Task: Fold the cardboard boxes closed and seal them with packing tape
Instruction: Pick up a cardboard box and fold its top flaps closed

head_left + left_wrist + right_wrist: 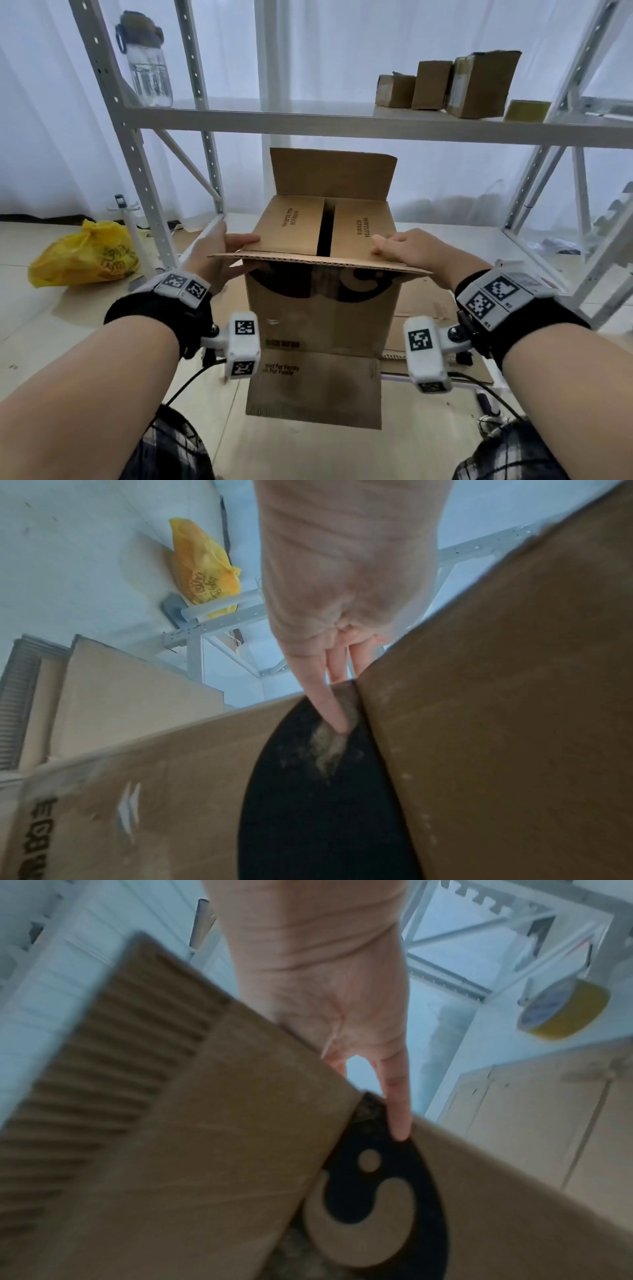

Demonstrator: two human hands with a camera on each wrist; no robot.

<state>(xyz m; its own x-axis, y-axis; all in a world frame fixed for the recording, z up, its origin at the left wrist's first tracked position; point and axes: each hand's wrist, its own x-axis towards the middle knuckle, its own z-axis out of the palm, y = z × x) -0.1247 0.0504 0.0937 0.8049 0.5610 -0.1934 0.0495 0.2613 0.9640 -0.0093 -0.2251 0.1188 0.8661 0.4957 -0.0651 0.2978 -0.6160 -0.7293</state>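
Head view: the left hand (pixel 219 255) pinches the near flap (pixel 320 263) of the cardboard box (pixel 322 301), thumb on top, fingers underneath. Between both thumbs lie two folded inner flaps (pixel 291 226). The right hand (pixel 416 251) pinches the same flap likewise. Beyond the fingertips, the far flap (pixel 332 174) stands upright.

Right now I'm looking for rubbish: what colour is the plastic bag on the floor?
Yellow, with darker printing; the plastic bag shows best in the head view.
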